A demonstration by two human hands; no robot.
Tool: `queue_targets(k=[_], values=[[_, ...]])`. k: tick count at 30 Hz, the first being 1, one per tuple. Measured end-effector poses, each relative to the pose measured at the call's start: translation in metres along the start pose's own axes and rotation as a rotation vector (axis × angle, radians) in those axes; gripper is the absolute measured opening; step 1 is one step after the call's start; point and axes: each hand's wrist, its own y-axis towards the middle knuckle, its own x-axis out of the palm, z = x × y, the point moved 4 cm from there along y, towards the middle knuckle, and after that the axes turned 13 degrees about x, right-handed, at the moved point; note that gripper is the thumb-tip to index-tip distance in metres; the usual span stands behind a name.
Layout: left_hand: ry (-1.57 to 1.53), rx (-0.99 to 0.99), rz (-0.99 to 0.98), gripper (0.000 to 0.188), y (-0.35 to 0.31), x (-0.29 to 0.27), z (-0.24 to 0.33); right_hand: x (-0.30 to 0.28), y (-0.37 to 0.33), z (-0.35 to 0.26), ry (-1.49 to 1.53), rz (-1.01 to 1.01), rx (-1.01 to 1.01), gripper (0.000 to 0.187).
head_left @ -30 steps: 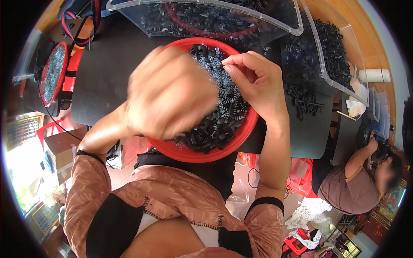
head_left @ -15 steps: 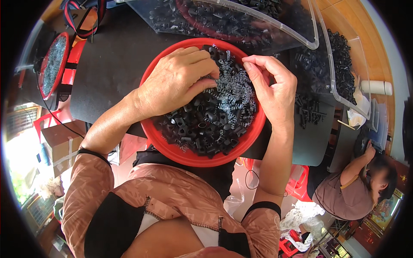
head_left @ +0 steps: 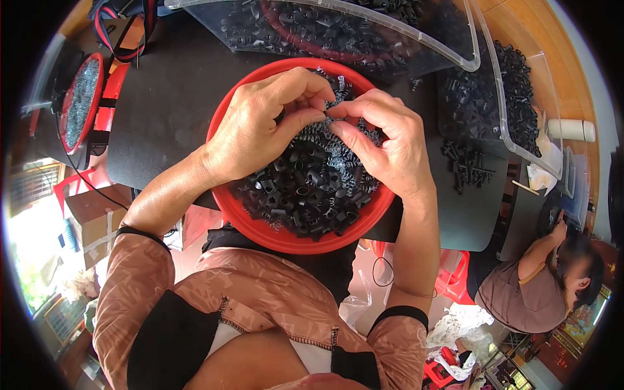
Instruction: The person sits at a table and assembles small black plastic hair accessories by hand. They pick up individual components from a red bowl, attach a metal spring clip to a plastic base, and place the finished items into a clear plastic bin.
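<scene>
A round red basin [head_left: 296,246] in front of me holds many small black plastic parts [head_left: 305,195] and a heap of thin metal springs [head_left: 344,162]. Above its far half, my left hand [head_left: 263,123] and my right hand [head_left: 390,140] meet at their fingertips. Thumb and forefinger of each are pinched together. Between them is something small and dark, mostly covered by the fingers; I cannot make out its kind. Under the left palm, part of a black piece shows.
Clear plastic bins [head_left: 390,32] of black parts stand at the back and right. Black pieces [head_left: 467,166] lie loose on the dark table [head_left: 162,97]. A red-rimmed basin of springs [head_left: 81,101] is at far left. Another person [head_left: 526,286] sits at the right.
My right hand has moved left from the basin's right rim to meet my left fingertips. The left hand stays nearly in place, its fingers slightly raised.
</scene>
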Motion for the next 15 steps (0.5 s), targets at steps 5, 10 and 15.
queue_targets(k=[5, 10, 15], values=[[-0.088, -0.003, 0.015, 0.016, -0.0009, 0.0024, -0.002, 0.0062, -0.0003, 0.0028, -0.027, 0.003, -0.075, 0.013], [-0.223, -0.056, -0.001, 0.016, -0.0027, 0.0031, -0.0028, 0.0071, -0.0008, 0.0009, -0.022, 0.026, -0.079, 0.012], [-0.133, 0.037, -0.078, 0.025, 0.0042, 0.0007, -0.0003, 0.0026, 0.0017, 0.0008, 0.175, 0.066, 0.047, 0.008]])
